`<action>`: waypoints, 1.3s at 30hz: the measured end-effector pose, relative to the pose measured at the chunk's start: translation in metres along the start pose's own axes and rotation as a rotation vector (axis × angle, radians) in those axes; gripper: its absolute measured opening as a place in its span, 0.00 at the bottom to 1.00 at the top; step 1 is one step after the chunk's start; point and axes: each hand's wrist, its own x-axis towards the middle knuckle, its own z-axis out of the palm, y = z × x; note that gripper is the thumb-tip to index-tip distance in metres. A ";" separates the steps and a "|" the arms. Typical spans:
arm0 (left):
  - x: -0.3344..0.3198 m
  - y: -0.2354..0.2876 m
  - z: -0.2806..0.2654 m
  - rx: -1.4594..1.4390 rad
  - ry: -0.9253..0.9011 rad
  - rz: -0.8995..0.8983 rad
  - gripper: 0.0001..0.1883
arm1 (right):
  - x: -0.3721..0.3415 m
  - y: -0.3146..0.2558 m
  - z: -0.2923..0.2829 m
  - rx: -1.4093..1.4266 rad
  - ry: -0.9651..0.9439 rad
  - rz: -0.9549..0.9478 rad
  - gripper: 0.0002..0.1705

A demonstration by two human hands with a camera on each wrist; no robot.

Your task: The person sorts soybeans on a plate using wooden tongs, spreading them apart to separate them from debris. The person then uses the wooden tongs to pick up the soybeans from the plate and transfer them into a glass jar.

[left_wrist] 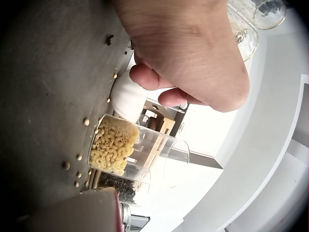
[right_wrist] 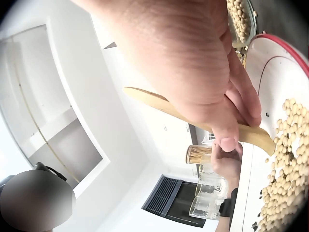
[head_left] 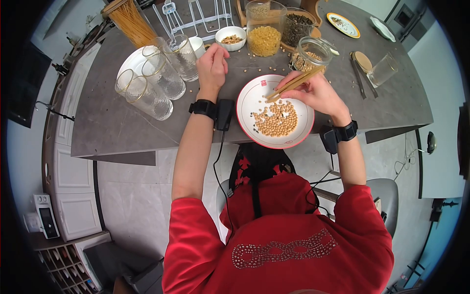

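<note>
My right hand (head_left: pixel 318 94) grips wooden tongs (head_left: pixel 298 82), thumb on one side and fingers on the other. Their tips reach down to the beans inside a white plate (head_left: pixel 248 87) with a red rim. Pale soybeans (head_left: pixel 277 121) lie spread in the plate's near half, with a few dark bits among them. In the right wrist view the tongs' curved end (right_wrist: pixel 258 137) comes right up to the heap of beans. Left of the plate, my left hand (head_left: pixel 212 66) holds nothing, its fingers loosely curled and its forearm over the table edge.
Behind the plate stand a glass jar of soybeans (head_left: pixel 308 56), a container of yellow macaroni (head_left: pixel 264 40) and a white bowl (head_left: pixel 230 38). Several clear glasses (head_left: pixel 154 95) stand at left. Metal tongs (head_left: pixel 360 78) and a tipped glass (head_left: pixel 384 71) lie at right. Loose beans dot the table.
</note>
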 end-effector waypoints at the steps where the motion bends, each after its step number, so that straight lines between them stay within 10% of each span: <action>1: 0.001 0.000 0.000 0.002 -0.002 -0.001 0.17 | -0.001 0.000 0.000 0.006 0.013 -0.008 0.10; 27: 0.001 -0.002 0.000 -0.012 -0.012 -0.010 0.17 | 0.000 0.005 0.000 -0.129 0.099 -0.004 0.08; 39: 0.004 0.000 0.001 0.011 -0.001 0.001 0.16 | -0.008 0.013 -0.086 0.001 0.673 -0.052 0.12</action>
